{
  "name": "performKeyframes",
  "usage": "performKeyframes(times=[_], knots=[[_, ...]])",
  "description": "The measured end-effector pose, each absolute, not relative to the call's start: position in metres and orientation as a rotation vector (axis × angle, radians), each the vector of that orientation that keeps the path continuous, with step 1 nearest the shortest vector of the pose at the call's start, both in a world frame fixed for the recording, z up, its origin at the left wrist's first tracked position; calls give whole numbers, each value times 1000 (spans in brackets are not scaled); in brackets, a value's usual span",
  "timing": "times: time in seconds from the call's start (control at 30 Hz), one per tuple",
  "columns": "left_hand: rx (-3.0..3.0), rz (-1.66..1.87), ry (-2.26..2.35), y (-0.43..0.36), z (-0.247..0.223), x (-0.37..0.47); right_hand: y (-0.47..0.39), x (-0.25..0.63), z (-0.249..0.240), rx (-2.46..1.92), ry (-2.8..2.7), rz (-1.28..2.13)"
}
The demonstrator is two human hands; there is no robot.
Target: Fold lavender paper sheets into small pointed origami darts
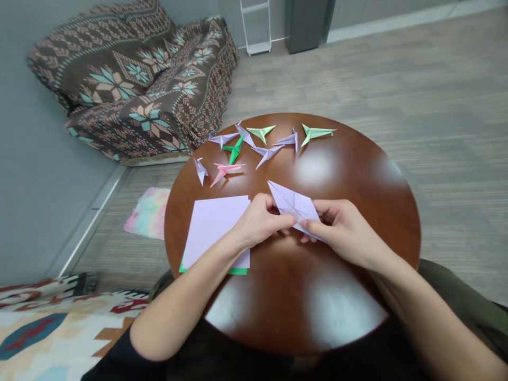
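A partly folded sheet of lilac origami paper [292, 200] is held between both hands above the round wooden table. My left hand [265, 218] pinches its left edge, the thumb lying on top near the creased middle. On the other side my right hand [337, 225] grips the lower right part, thumb on the upper face and fingers beneath. Creases cross the paper, and one pointed corner aims up and to the left. Under my left forearm lies a stack of square paper [216, 227], lilac on top with green showing at its lower edge.
Toward the far side of the brown table [357, 169] sit several folded paper birds, among them a pink one [225, 170], a dark green one [235, 150] and a pale green one [315, 133]. A patterned sofa [159, 79] stands beyond, a pastel rug [146, 211] at left.
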State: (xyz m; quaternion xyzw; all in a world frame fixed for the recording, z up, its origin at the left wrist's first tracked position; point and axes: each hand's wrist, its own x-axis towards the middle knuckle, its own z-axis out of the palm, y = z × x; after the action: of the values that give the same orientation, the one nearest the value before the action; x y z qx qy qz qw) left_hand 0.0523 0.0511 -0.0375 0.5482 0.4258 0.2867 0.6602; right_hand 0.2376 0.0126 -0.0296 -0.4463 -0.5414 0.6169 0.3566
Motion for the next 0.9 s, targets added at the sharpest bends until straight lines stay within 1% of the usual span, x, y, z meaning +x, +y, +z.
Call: performKeyframes(times=[0.17,0.43,0.6,0.73,0.9], knots=[[1301,625,958,57,-36,46,13,240,-28,-1129,-1405,1607],[1209,711,959,68,-40,32,16,245,-26,-1179,-1388,1589],[997,928,896,69,-29,31,18,248,-29,-1193,-1297,1553],[989,756,808,59,-36,45,17,245,-28,-1174,-1335,1561],[1104,834,901,49,-48,58,16,243,-31,-1226,-1459,1531]])
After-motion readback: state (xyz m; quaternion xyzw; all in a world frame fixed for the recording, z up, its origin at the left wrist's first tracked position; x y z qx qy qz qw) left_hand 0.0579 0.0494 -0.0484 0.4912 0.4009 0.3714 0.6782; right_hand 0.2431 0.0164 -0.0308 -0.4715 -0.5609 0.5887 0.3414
